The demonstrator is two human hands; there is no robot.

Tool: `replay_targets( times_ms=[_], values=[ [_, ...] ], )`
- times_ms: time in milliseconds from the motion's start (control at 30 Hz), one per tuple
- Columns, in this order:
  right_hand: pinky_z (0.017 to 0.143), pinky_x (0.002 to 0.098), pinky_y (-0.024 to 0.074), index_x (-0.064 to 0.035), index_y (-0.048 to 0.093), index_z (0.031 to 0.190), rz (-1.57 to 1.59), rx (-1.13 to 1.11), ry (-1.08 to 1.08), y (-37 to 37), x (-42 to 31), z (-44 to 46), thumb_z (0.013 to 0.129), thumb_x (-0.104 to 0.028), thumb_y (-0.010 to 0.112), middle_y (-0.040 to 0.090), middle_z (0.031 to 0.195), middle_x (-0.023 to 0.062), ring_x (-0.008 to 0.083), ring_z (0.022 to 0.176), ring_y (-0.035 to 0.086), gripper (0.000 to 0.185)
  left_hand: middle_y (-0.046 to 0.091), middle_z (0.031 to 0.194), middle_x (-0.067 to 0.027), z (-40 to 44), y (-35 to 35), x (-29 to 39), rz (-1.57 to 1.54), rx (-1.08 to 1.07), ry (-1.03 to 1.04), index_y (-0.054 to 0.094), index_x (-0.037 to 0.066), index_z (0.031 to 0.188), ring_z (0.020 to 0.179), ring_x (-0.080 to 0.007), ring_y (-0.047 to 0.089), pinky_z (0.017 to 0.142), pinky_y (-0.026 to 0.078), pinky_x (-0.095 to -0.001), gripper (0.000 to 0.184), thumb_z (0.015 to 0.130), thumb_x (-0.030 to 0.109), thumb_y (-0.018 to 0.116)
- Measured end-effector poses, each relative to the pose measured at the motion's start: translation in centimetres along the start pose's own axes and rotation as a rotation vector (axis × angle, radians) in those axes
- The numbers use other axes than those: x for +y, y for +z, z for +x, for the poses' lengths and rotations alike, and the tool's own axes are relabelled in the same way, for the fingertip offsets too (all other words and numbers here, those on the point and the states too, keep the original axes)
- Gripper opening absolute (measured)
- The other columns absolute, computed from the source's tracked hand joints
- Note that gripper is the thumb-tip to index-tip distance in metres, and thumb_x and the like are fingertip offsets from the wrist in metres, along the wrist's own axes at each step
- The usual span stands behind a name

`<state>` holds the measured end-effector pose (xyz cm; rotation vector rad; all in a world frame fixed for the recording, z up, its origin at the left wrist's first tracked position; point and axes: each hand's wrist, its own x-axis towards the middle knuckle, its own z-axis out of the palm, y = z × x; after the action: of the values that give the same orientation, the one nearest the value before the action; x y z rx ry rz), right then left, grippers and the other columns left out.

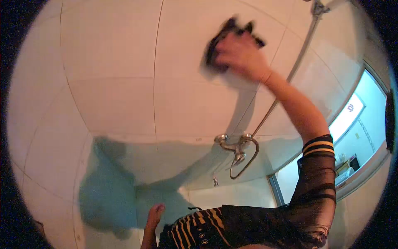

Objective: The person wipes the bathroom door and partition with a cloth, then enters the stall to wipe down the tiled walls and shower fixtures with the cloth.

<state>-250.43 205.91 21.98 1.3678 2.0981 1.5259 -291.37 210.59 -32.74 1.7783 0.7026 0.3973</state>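
Note:
High on the tiled wall (112, 103), my right hand (242, 56) presses a dark, bunched cloth (213, 50) against the tiles. Motion blurs both the fingers and the black fabric, whose loose ends stick out above and beside the hand. My right arm is stretched up across the view in a sheer black sleeve with yellow stripes. Down at the lower left, my left hand (156, 213) hangs near my body, away from the wall. Its fingers look loosely curled, with nothing visible in them.
A chrome mixer tap (238, 148) juts from the wall below my right arm, with a looping metal shower hose (255, 155). A vertical shower rail (306, 43) runs up at the right. Beyond it is a window-like opening (358, 120). A small spout (215, 179) sits lower down.

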Motion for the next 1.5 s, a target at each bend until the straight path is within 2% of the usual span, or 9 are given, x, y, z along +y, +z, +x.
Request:
replay_targets(
  times_ms=[267, 300, 433, 633, 767, 933, 1100, 1300, 1500],
  values=[
    [0.103, 0.0399, 0.0239, -0.0037, 0.050, 0.116, -0.356, 0.571, 0.983, -3.8, 7.6, 4.1, 0.083, -0.014, 0.049, 0.041, 0.130, 0.0125, 0.0297, 0.124, 0.032, 0.034, 0.060, 0.085, -0.0068, -0.2, -4.1, 0.0, -0.382, 0.086, -0.094, 0.057, 0.000, 0.098, 0.081, -0.0155, 0.057, 0.076, 0.044, -0.0282, 0.021, 0.083, 0.014, 0.056],
    [0.098, 0.0513, 0.0237, -0.0150, 0.056, 0.110, -0.348, 0.756, 0.774, -0.6, 7.6, 4.0, 0.066, -0.013, 0.061, 0.047, 0.125, 0.0087, 0.0312, 0.119, 0.039, 0.044, 0.060, 0.085, -0.0068, 0.0, -4.3, -0.2, -0.381, 0.080, -0.082, 0.057, 0.000, 0.098, 0.081, -0.0155, 0.057, 0.076, 0.044, -0.0282, 0.021, 0.083, 0.014, 0.056],
    [0.097, 0.0620, 0.0168, -0.0201, 0.054, 0.112, 0.012, 0.213, 0.364, 4.7, -9.3, 5.7, 0.076, -0.028, 0.055, 0.042, 0.128, 0.0078, 0.0334, 0.122, 0.033, 0.037, 0.060, 0.086, -0.0077, 0.3, -5.2, -0.9, -0.282, 0.073, -0.016, 0.058, 0.000, 0.095, 0.081, -0.0163, 0.057, 0.076, 0.045, -0.0291, 0.018, 0.083, 0.014, 0.056],
    [0.099, 0.0458, 0.0274, -0.0239, 0.056, 0.106, 0.301, -0.164, -0.278, 5.2, -12.6, 5.7, 0.077, -0.024, 0.050, 0.047, 0.125, 0.0018, 0.0205, 0.118, 0.041, 0.030, 0.061, 0.088, -0.0089, 0.7, -7.4, -1.5, -0.184, 0.058, -0.006, 0.060, 0.002, 0.094, 0.083, -0.0187, 0.058, 0.077, 0.044, -0.0293, 0.019, 0.082, 0.015, 0.056],
    [0.097, 0.0469, 0.0299, -0.0190, 0.058, 0.104, -0.301, 0.108, 0.197, -1.8, 2.9, 9.7, 0.075, -0.012, 0.050, 0.050, 0.121, 0.0035, 0.0251, 0.116, 0.042, 0.031, 0.062, 0.087, -0.0079, -0.6, -7.9, -2.0, -0.198, 0.130, -0.136, 0.059, 0.001, 0.097, 0.084, -0.0176, 0.058, 0.079, 0.044, -0.0289, 0.022, 0.081, 0.016, 0.057],
    [0.105, 0.0433, 0.0129, -0.0074, 0.043, 0.125, 0.010, 0.611, 1.059, -7.3, 10.7, 15.1, 0.089, -0.015, 0.039, 0.032, 0.136, 0.0124, 0.0304, 0.130, 0.020, 0.037, 0.062, 0.087, -0.0073, -3.0, -8.5, -2.7, -0.313, 0.142, -0.174, 0.058, 0.000, 0.097, 0.083, -0.0157, 0.057, 0.078, 0.045, -0.0283, 0.022, 0.082, 0.015, 0.057],
    [0.098, 0.0527, 0.0251, -0.0177, 0.055, 0.112, -0.368, 0.525, 0.574, 0.5, 1.4, 17.5, 0.075, -0.009, 0.050, 0.044, 0.127, 0.0087, 0.0289, 0.120, 0.037, 0.039, 0.062, 0.089, -0.0067, -3.9, -7.7, -4.2, -0.359, 0.174, -0.175, 0.058, 0.000, 0.096, 0.083, -0.0151, 0.057, 0.078, 0.045, -0.0282, 0.021, 0.082, 0.016, 0.057],
    [0.099, 0.0507, 0.0264, -0.0223, 0.055, 0.104, 0.448, -0.041, -0.319, 7.5, -17.2, 10.4, 0.077, -0.019, 0.048, 0.045, 0.125, 0.0037, 0.0251, 0.120, 0.037, 0.028, 0.062, 0.090, -0.0068, -2.4, -6.4, -7.1, -0.344, 0.126, -0.186, 0.058, 0.002, 0.098, 0.086, -0.0159, 0.057, 0.080, 0.044, -0.0287, 0.022, 0.083, 0.017, 0.057],
    [0.102, 0.0449, 0.0243, -0.0190, 0.055, 0.110, 0.027, 0.072, -0.065, 0.2, -2.2, 17.6, 0.078, -0.016, 0.049, 0.044, 0.127, 0.0052, 0.0258, 0.120, 0.037, 0.033, 0.061, 0.097, -0.0082, -3.0, -6.8, -2.0, -0.121, 0.192, -0.234, 0.058, 0.002, 0.101, 0.089, -0.0162, 0.057, 0.081, 0.044, -0.0298, 0.026, 0.083, 0.020, 0.057]
  ],
)
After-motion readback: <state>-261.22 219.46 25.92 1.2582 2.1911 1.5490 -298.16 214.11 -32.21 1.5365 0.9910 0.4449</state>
